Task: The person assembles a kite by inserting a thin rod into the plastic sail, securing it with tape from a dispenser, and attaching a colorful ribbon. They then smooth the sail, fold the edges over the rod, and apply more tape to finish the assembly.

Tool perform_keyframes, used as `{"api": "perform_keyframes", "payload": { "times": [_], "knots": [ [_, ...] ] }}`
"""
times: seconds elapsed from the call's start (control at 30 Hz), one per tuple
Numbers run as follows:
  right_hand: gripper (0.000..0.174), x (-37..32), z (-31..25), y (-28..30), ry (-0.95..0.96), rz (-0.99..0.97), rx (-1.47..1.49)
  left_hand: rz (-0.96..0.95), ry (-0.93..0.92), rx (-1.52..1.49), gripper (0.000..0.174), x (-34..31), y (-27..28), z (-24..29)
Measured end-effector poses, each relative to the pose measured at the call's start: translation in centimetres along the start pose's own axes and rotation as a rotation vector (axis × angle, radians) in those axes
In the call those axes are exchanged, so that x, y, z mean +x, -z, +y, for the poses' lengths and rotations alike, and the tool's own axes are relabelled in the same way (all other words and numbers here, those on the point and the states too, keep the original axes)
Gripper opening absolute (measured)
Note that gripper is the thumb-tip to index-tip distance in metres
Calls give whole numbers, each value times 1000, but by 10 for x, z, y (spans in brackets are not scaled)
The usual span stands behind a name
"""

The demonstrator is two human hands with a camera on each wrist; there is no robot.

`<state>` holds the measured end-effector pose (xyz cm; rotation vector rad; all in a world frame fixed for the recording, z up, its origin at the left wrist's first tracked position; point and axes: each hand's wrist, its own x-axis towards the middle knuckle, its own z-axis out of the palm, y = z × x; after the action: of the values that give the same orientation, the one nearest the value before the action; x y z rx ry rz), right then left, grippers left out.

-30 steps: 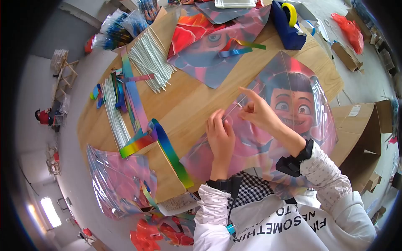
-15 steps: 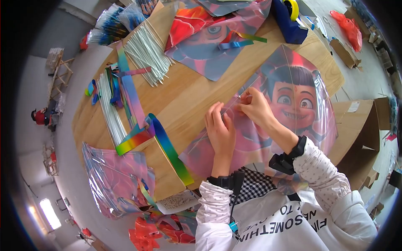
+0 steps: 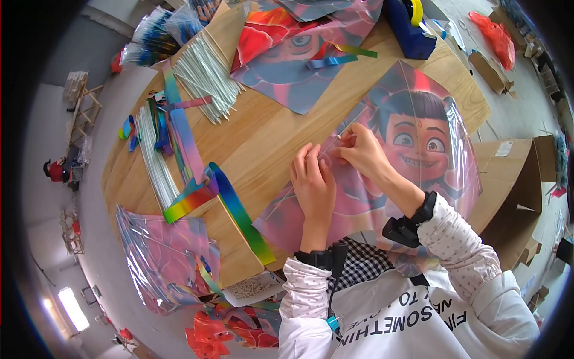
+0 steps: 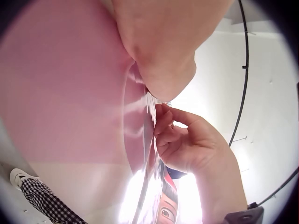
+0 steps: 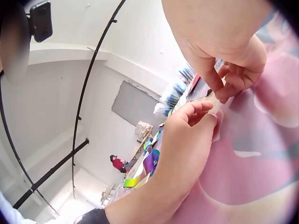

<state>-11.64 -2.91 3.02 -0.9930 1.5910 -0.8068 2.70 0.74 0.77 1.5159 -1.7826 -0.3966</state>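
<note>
A kite [image 3: 412, 143] of thin printed film with a grinning cartoon face lies across the near right of the table, a thin rod running down its middle. My left hand [image 3: 314, 188] holds the kite's left edge between thumb and fingers. Just beyond it, my right hand [image 3: 363, 152] pinches the same edge, thumb against fingertips, beside a small white rod end [image 3: 339, 137]. In the right wrist view the left hand [image 5: 182, 140] and right hand [image 5: 233, 79] nearly meet at the edge. The left wrist view shows the right hand's [image 4: 187, 140] curled fingers against the film.
Bundles of white rods [image 3: 206, 75] and rainbow ribbons [image 3: 239, 215] lie on the left of the wooden table [image 3: 269, 137]. More printed kite sheets [image 3: 287, 84] lie at the back, beside a blue tape dispenser [image 3: 409, 36]. A cardboard box [image 3: 508, 179] stands at the right.
My right hand has drawn its extended index finger in and now pinches the kite's edge. The left hand has kept its place on the edge. The view has shifted slightly.
</note>
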Motion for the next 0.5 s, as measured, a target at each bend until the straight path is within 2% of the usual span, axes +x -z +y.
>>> {"api": "perform_keyframes", "payload": {
  "times": [0.5],
  "knots": [
    [24,-11,-16,6,-18,-41,-112,-47,-100,283,40,1,-4,4]
  ]
}}
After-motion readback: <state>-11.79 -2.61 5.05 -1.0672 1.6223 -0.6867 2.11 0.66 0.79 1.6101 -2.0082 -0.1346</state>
